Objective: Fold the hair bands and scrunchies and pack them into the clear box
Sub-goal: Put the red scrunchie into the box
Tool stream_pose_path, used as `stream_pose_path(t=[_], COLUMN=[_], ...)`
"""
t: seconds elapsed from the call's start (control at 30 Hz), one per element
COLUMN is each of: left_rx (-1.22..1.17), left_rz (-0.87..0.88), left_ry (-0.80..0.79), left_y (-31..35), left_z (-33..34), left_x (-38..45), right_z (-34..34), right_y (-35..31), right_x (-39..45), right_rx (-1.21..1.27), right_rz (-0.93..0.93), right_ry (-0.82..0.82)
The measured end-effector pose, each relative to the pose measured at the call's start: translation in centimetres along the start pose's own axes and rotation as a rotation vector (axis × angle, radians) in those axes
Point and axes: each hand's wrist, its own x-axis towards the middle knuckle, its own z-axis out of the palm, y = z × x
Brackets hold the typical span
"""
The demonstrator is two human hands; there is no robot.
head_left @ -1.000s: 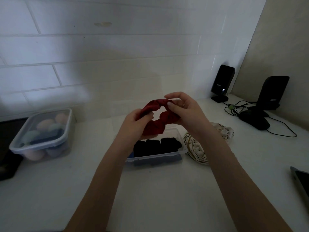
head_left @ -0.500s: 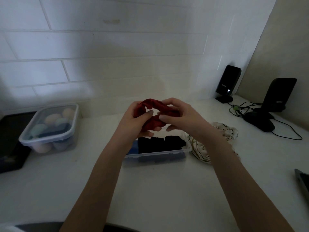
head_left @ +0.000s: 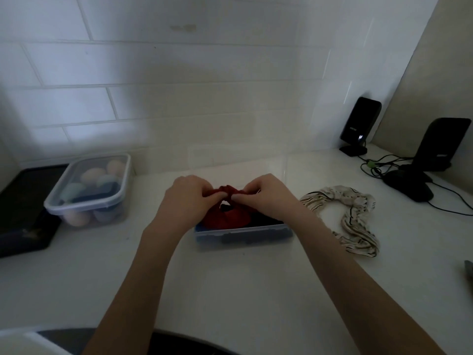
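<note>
Head view takes in a white tiled wall (head_left: 179,73) rising behind the far edge of a pale, smooth surface (head_left: 230,283), with a beige panel (head_left: 450,60) closing off the far right corner. Against the left edge lies a flat black tray (head_left: 23,213), and just beside it stands a lidded clear plastic tub holding pastel egg-shaped sponges (head_left: 89,190). Toward the far right corner stand two black upright speakers (head_left: 359,126), with black cables (head_left: 384,167) trailing between them to a black mouse-shaped device (head_left: 409,185) on the surface.

Near the middle of the surface sits the shallow clear plastic box (head_left: 243,235), its front wall facing the person. Dark folded bands (head_left: 266,219) lie in its right part. To the right of the box, apart from it, a cream hair band with thin dark stripes (head_left: 350,216) lies in a loose loop on the surface.

Both hands hold one red fabric scrunchie (head_left: 225,216) over the left part of the box; its lower bulk sits in or on the box, though I cannot tell how deep. The left hand (head_left: 186,201) pinches its upper edge from the left, and the right hand (head_left: 266,198) pinches the same edge from the right, fingertips close together.
</note>
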Motion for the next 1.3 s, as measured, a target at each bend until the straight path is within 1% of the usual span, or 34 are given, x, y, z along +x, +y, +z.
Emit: stream_pose_path(t=[0.07, 0.1, 0.17, 0.23, 0.33, 0.43, 0.5, 0.57, 0.67, 0.7, 0.77, 0.8, 0.83, 0.9, 0.93, 1.0, 1.07, 1.17, 1.2, 1.27, 1.3], left_rx=[0.148, 0.166, 0.078, -0.040, -0.154, -0.183, -0.142, -0.053, 0.105, 0.126, 0.114, 0.098, 0.073, -0.004, -0.030, -0.011, 0.047, 0.043, 0.032, -0.009, -0.038], left_rz=[0.039, 0.056, 0.086, 0.128, 0.162, 0.158, 0.144, 0.115, 0.063, 0.051, 0.065, 0.087, 0.114, 0.173, 0.212, 0.277, 0.291, 0.255, 0.252, 0.255, 0.254], left_ry=[-0.050, -0.041, 0.015, 0.059, 0.039, 0.037, 0.031, -0.015, -0.163, -0.189, -0.180, -0.160, -0.136, -0.105, -0.118, -0.197, -0.258, -0.242, -0.234, -0.202, -0.168], left_y=[-0.2, -0.3, -0.4, -0.4, -0.3, -0.2, -0.2, -0.1, 0.3, 0.4, 0.3, 0.2, 0.2, 0.0, 0.0, 0.0, 0.1, 0.1, 0.1, 0.0, 0.0], left_z=[0.4, 0.4, 0.2, -0.3, -1.3, -1.6, -1.5, -1.0, -0.7, -0.7, -1.0, -1.2, -1.5, -2.2, -2.3, -2.2, -1.5, -1.0, -1.1, -1.4, -1.6], left_x=[-0.1, -0.2, -0.5, -0.7, -1.1, -1.1, -1.0, -0.7, -0.3, -0.3, -0.5, -0.7, -0.9, -1.1, -1.0, -0.6, -0.4, -0.2, -0.2, -0.1, -0.2], right_z=[0.4, 0.5, 0.2, -0.6, -1.8, -1.9, -1.6, -1.4, -1.0, -0.8, -0.7, -0.6, -0.6, -0.5, -0.5, -0.3, -0.1, -1.2, -2.3, -5.0, -6.3], right_y=[0.3, 0.3, 0.2, 0.0, 0.1, 0.1, 0.2, 0.2, 0.0, -0.1, -0.5, -0.6, -0.6, -0.4, -0.1, 0.4, 0.4, 0.3, 0.6, 1.7, 2.6], right_x=[0.2, 0.2, 0.0, -0.3, -0.5, -0.6, -0.4, -0.4, -0.6, -0.7, -0.9, -0.9, -0.9, -0.7, -0.6, -0.5, -0.5, -0.6, -0.6, -0.8, -1.1], right_rx=[-0.119, -0.142, -0.128, -0.018, 0.150, 0.179, 0.157, 0.100, -0.073, -0.118, -0.164, -0.186, -0.210, -0.209, -0.182, -0.149, -0.149, -0.044, 0.020, 0.118, 0.120], right_rz=[-0.017, -0.025, -0.037, -0.029, -0.030, -0.068, -0.097, -0.112, -0.160, -0.183, -0.216, -0.226, -0.230, -0.210, -0.197, -0.204, -0.230, -0.228, -0.201, -0.118, -0.058], right_ry=[0.036, 0.048, 0.040, -0.017, -0.138, -0.182, -0.156, -0.160, -0.254, -0.300, -0.364, -0.370, -0.358, -0.285, -0.236, -0.153, -0.141, -0.179, -0.142, 0.021, 0.104])
